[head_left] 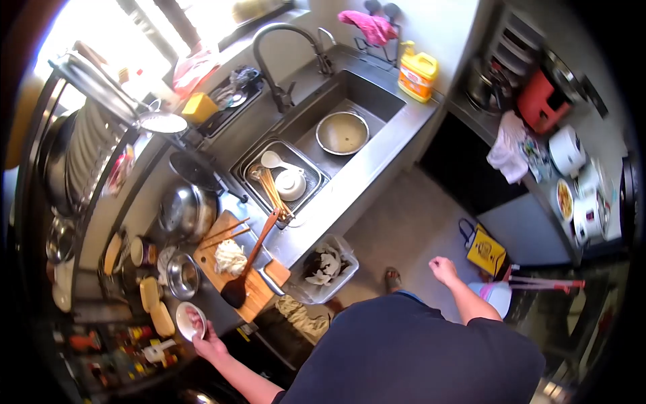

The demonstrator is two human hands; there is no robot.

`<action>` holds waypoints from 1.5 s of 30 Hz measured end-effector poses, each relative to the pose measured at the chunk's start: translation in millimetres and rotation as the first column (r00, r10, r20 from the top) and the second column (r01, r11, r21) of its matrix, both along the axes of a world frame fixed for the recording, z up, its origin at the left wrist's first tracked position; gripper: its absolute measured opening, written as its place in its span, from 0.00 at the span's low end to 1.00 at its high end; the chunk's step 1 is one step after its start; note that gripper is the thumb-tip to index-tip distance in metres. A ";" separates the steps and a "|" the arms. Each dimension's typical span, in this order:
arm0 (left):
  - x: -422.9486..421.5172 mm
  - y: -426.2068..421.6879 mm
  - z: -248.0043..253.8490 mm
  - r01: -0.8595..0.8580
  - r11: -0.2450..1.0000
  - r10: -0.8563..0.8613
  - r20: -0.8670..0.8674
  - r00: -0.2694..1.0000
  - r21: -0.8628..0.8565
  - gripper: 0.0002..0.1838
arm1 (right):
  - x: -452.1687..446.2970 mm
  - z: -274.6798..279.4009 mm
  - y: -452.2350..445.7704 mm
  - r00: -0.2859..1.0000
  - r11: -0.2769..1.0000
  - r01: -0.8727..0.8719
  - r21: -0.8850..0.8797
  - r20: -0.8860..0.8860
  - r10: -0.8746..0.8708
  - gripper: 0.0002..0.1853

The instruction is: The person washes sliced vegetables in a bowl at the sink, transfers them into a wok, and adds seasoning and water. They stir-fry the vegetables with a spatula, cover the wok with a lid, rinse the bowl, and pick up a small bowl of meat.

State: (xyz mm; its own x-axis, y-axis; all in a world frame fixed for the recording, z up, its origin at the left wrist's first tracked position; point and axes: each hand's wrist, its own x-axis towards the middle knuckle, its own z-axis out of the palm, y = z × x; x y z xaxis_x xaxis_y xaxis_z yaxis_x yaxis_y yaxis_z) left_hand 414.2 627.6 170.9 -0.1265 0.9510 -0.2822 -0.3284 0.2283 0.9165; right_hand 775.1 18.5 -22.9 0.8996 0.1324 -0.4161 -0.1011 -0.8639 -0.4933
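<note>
My left hand [210, 345] grips the rim of a small white bowl [182, 324] with pinkish pieces, perhaps raw meat, inside. The bowl is at the counter's near left end, beside a wooden cutting board [258, 296]. On that board lie pale shredded food [230, 258], a pair of chopsticks [225, 233], a dark spatula with a wooden handle [235, 291] and a knife [270, 277], its blade partly covered. My right hand [442, 269] hangs over the floor, away from the counter, its fingers loosely curled with nothing visible in them.
The sink [377, 94] holds a metal bowl [342, 133] and a drain basket [313, 186] with dishes. A waste bin [343, 277] stands below the counter edge. Steel bowls [183, 276] and a lidded pot [185, 212] crowd the left. A yellow bag [486, 252] stands right.
</note>
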 end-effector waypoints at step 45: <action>368.5 -136.1 10.3 0.329 0.918 -0.308 0.127 0.943 -0.219 0.31 | 379.6 120.0 553.0 0.708 0.615 -0.614 0.495 0.689 0.153 0.48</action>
